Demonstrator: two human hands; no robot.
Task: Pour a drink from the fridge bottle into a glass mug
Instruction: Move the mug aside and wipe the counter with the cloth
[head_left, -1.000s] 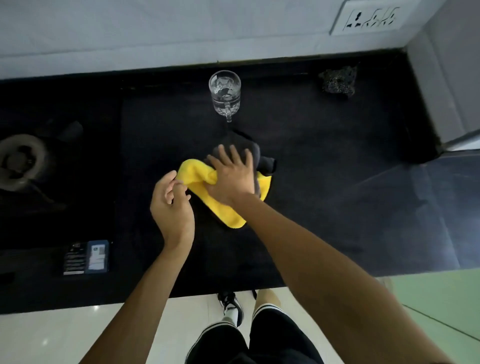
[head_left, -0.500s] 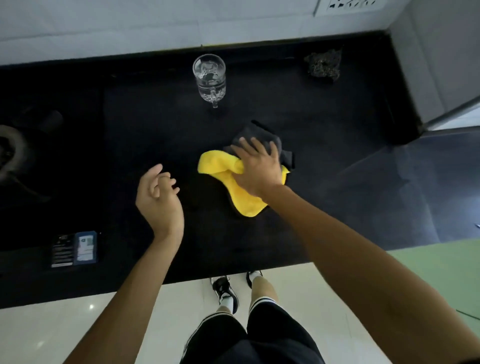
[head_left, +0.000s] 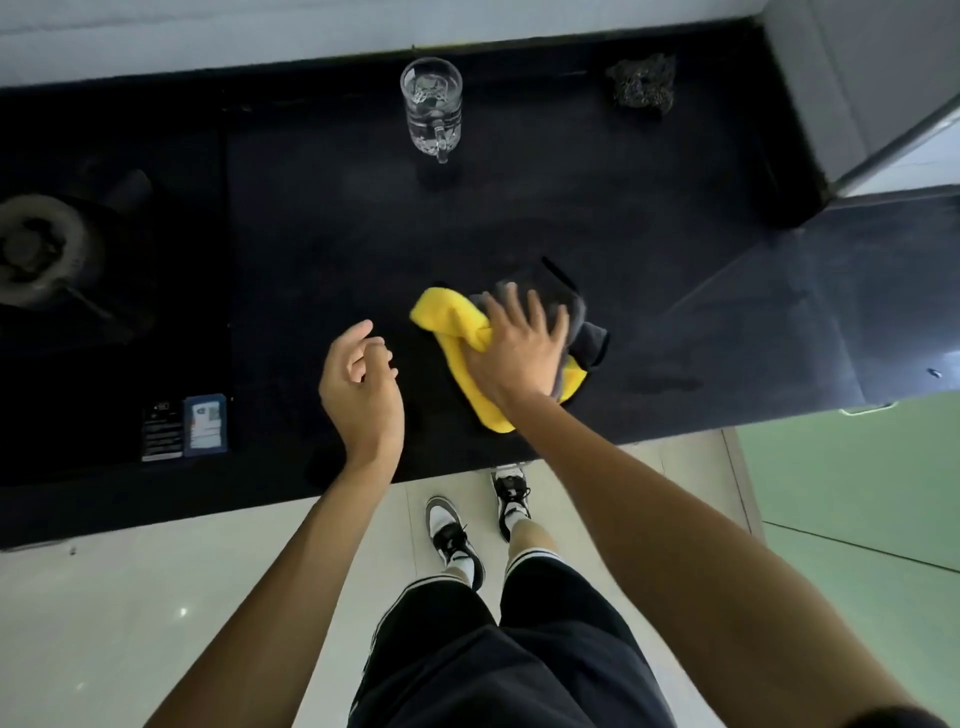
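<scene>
A: In the head view, which step is judged to be in hand?
B: Wiping up, it seems. The yellow cloth (head_left: 452, 322) is pressed to the tabletop (head_left: 519, 208) by the right hand (head_left: 519, 353), fingers spread. The left hand (head_left: 358, 384) is held loosely curled, grasping nothing.
A: And the glass mug (head_left: 432, 104)?
B: It is set upright, far and centre, apparently with clear liquid inside. No bottle is seen. Next, only setting the cloth aside seems called for.

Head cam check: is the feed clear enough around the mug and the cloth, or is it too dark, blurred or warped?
Head view: dim overall, and the black counter swallows detail; the glass mug is readable by its highlights; the yellow cloth stands out under the right hand, though its grey part blends in; pale glare lies on the counter's right side; the wide-angle lens bows the counter's edges.
</scene>
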